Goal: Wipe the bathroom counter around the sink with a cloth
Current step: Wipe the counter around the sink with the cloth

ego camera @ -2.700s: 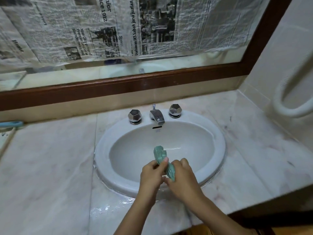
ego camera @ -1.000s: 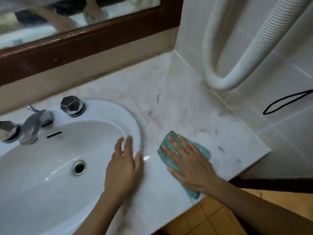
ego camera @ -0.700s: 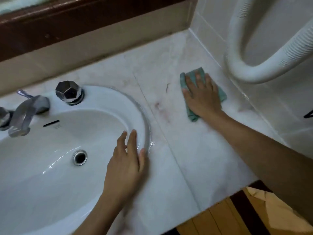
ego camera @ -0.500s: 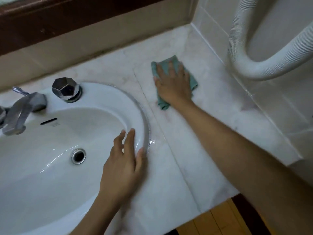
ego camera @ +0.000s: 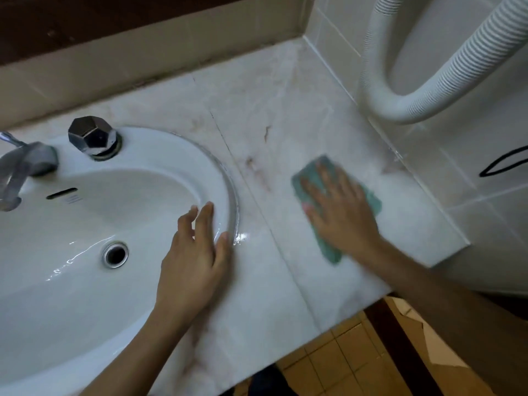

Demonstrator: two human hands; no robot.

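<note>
Counter (ego camera: 285, 90): pale marble, reddish stains right of the basin. Sink (ego camera: 85, 281): white, wet. Left hand (ego camera: 194, 264): flat on the sink rim, fingers loosely spread, bracing. Right hand (ego camera: 340, 207): fingers spread, pressing the green cloth (ego camera: 325, 244) flat on the counter right of the sink, near the tiled wall. Step, judged: wiping the right side. Next: carry strokes over the stains towards the rim. Change: half a second ago the cloth lay farther back, towards the rear corner.

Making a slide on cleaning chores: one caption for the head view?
Right hand presses green cloth on marble counter; left hand rests on white sink rim.
</note>
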